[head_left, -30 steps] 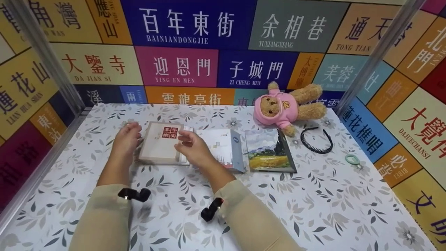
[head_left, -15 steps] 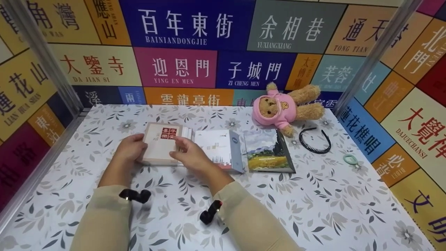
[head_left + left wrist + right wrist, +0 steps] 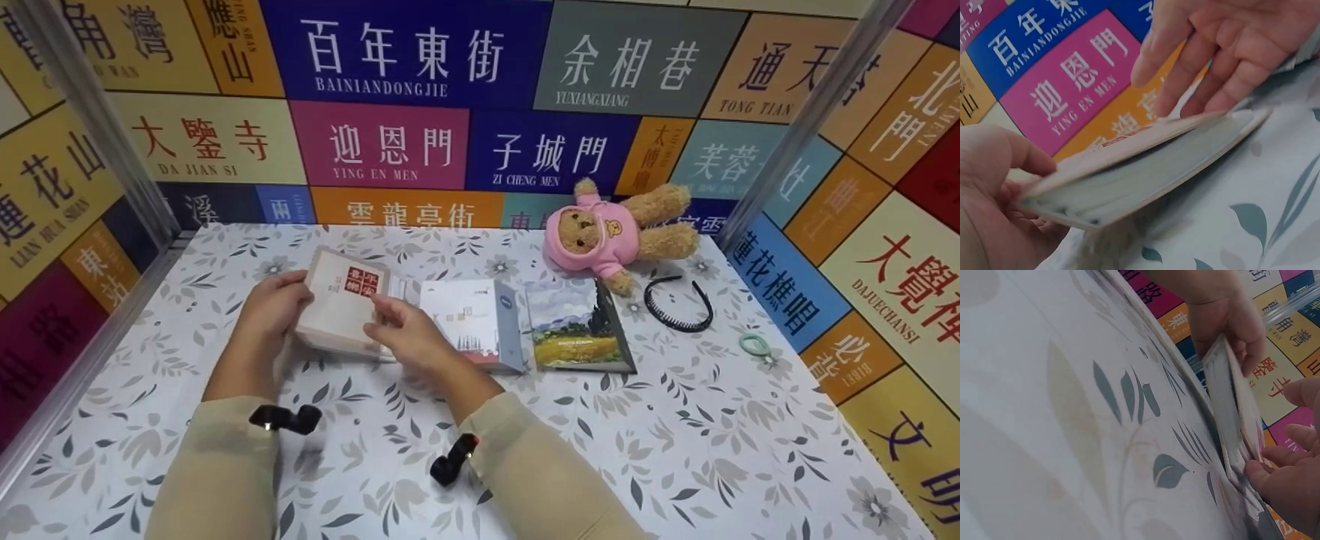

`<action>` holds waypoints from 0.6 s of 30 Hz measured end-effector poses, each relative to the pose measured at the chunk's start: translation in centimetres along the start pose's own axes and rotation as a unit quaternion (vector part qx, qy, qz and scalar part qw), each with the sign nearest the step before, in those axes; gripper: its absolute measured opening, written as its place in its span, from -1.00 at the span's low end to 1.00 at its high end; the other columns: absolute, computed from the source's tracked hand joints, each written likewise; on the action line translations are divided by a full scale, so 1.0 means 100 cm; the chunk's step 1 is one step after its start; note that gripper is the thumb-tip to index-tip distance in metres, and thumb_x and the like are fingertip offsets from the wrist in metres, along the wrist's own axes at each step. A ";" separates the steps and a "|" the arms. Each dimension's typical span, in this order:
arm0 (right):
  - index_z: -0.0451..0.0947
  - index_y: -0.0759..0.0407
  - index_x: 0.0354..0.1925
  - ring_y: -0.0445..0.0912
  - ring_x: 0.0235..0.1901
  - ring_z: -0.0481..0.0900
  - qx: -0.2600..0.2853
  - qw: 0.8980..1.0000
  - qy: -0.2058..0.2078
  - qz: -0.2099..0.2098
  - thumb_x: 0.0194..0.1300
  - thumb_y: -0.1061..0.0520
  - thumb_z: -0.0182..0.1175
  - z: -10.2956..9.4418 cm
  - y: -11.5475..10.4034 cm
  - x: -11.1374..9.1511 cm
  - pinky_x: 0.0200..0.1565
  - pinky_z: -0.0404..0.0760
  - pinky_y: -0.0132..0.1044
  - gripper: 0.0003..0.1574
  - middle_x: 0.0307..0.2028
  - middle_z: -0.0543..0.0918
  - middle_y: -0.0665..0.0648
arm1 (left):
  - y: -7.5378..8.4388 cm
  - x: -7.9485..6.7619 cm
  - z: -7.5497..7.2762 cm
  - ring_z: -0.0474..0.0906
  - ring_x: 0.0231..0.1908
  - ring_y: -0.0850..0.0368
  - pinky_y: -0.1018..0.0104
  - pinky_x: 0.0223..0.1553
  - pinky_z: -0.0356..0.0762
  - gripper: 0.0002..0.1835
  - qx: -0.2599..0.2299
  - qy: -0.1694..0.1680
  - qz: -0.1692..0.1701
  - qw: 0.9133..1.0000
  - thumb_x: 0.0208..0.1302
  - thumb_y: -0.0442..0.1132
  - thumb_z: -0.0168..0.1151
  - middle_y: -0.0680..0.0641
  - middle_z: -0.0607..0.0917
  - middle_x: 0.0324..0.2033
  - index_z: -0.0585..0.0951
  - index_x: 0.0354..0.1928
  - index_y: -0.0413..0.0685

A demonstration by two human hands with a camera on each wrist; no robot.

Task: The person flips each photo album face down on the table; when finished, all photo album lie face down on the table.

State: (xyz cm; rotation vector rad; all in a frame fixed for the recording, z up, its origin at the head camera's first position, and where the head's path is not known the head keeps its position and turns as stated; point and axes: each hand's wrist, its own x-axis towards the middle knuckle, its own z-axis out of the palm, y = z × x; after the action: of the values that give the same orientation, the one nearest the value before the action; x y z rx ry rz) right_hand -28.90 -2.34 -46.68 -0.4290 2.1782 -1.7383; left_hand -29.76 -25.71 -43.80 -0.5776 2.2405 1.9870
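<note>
A cream photo album (image 3: pixel 339 300) with a red block of white characters on its cover is tilted, its left side raised off the table. My left hand (image 3: pixel 271 311) grips its left edge, thumb on the cover and fingers underneath, as the left wrist view (image 3: pixel 999 197) shows. At the opposite edge, my right hand (image 3: pixel 412 334) touches the album with loosely extended fingers. In the right wrist view the right thumb (image 3: pixel 1257 475) lies by the page edges. The album's right side is low, near the table.
To the right lie a white album (image 3: pixel 461 319) with a blue-grey spine and a landscape-painting album (image 3: pixel 577 326). Beyond are a teddy bear (image 3: pixel 600 232) in a pink hoodie, a black headband (image 3: pixel 679 304) and a green hair ring (image 3: pixel 754 345). Printed panels wall the table (image 3: pixel 420 465).
My left hand has come in to the cream album's left edge, taken hold and lifted that side. The right hand has shifted slightly and stays at the right edge.
</note>
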 end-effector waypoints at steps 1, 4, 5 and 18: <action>0.40 0.01 0.56 -0.01 0.56 0.42 0.003 1.000 0.003 0.000 0.49 0.00 0.34 0.000 -0.001 0.000 0.62 0.32 -0.10 -0.23 0.53 0.51 0.08 | 0.004 -0.003 0.001 0.51 0.38 0.01 0.30 0.23 0.65 -0.34 -0.016 -0.005 0.008 1.000 0.50 -0.25 0.08 -0.13 0.44 0.56 0.36 0.62 0.04; 0.45 -0.01 0.53 -0.02 0.51 0.48 0.015 1.000 0.016 0.001 0.49 0.00 0.34 0.000 -0.006 -0.001 0.59 0.38 -0.11 -0.28 0.49 0.56 0.08 | 0.015 -0.012 0.006 0.56 0.25 0.08 0.36 0.05 0.72 -0.38 -0.063 -0.027 0.032 0.997 0.53 -0.23 0.06 -0.14 0.45 0.53 0.39 0.60 0.08; 0.47 -0.01 0.52 -0.02 0.50 0.49 0.016 1.000 0.020 0.001 0.49 0.00 0.34 -0.001 -0.008 -0.002 0.58 0.40 -0.11 -0.29 0.48 0.57 0.08 | 0.018 -0.015 0.008 0.56 0.25 0.08 0.38 0.02 0.73 -0.39 -0.071 -0.034 0.038 0.996 0.54 -0.22 0.05 -0.14 0.45 0.53 0.40 0.60 0.08; 0.48 -0.10 0.52 -0.06 0.30 0.64 0.087 0.995 0.033 -0.045 0.56 -0.07 0.26 -0.004 -0.025 -0.008 0.22 0.73 -0.17 -0.36 0.45 0.58 0.00 | 0.027 -0.032 0.029 0.49 0.41 0.10 0.20 0.52 0.42 -0.37 -0.088 -0.107 0.122 0.983 0.63 -0.16 0.03 -0.18 0.41 0.57 0.29 0.64 -0.12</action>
State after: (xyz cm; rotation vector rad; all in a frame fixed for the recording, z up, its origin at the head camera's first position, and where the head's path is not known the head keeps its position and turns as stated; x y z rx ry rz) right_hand -28.26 -2.17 -44.07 -0.4371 2.0566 -1.9972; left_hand -28.29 -21.94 -40.69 -0.0947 2.1058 2.2549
